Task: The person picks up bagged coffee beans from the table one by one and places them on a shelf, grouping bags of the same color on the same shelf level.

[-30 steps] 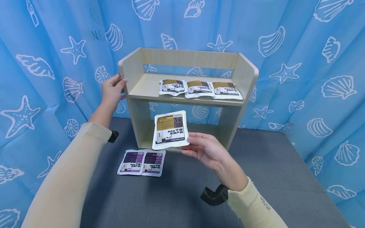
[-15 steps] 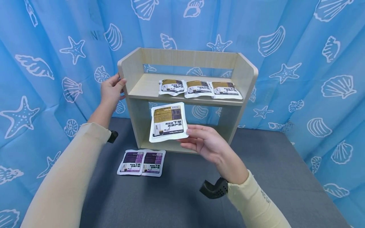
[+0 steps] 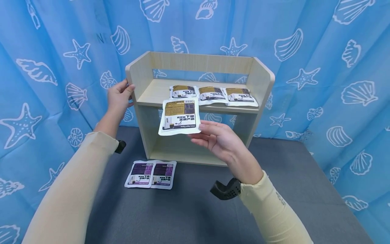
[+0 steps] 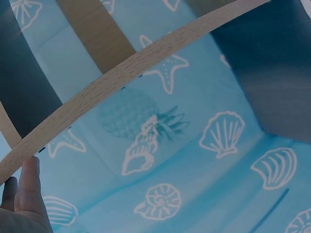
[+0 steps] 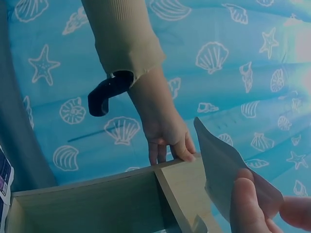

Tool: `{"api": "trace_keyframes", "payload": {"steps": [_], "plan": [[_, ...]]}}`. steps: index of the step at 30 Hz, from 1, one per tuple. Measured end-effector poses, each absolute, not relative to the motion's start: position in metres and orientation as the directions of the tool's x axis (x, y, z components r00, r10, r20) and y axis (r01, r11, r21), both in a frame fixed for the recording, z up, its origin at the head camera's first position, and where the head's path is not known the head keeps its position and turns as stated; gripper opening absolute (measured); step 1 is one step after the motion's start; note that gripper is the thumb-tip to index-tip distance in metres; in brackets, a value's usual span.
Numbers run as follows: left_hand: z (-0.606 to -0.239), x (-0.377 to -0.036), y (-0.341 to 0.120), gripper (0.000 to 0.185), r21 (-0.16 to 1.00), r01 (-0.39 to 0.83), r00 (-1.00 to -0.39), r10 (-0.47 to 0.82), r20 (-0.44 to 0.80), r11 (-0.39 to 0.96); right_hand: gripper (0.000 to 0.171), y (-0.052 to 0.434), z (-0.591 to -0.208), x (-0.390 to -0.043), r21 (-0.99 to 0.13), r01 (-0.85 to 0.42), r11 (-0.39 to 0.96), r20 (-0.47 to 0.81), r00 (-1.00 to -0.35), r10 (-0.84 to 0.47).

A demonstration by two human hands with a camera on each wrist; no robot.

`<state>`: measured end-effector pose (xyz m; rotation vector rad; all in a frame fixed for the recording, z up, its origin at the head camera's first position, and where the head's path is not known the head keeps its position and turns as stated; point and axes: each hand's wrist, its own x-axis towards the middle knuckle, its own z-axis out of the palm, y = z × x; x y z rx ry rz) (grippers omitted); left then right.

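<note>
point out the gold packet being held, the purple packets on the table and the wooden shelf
gold packet (image 3: 179, 117), head view, middle of its printed face
purple packets (image 3: 151, 174), head view, where the two meet
wooden shelf (image 3: 262, 79), head view, its right side panel

Staged recording booth: seashell-print curtains (image 3: 320, 51) all round.

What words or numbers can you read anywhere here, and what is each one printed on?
"下单" over "正确产品": big white characters on the gold packet that the right hand holds.
Small print and code square on that packet: too small to read.
Three gold packets on the top shelf: print blurred.
Two purple packets on the grey surface: large characters blurred.
Right sleeve: small marking, unreadable.
</note>
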<state>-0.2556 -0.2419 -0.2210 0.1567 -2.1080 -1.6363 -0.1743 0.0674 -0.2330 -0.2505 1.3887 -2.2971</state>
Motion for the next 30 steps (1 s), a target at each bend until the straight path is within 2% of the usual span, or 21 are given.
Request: {"api": "trace_keyframes", "payload": {"steps": [7,19,30], "plan": [[-0.221,-0.255,-0.243,0.051,0.94,0.181,-0.889,-0.36,0.281,0.288,0.024,0.062,-0.226,-0.183,-0.845,0.279,-0.456,-0.058,-0.896,-0.44],[-0.223,-0.256,-0.244,0.051,0.939,0.187,-0.89,-0.356,0.286,0.287,0.039,0.044,-0.208,-0.203,-0.843,0.253,-0.474,-0.074,-0.929,-0.363],[-0.221,-0.255,-0.243,0.052,0.945,0.171,-0.896,-0.355,0.267,0.278,0.035,0.028,-0.203,-0.22,-0.844,0.262,-0.468,-0.11,-0.938,-0.328]]}}
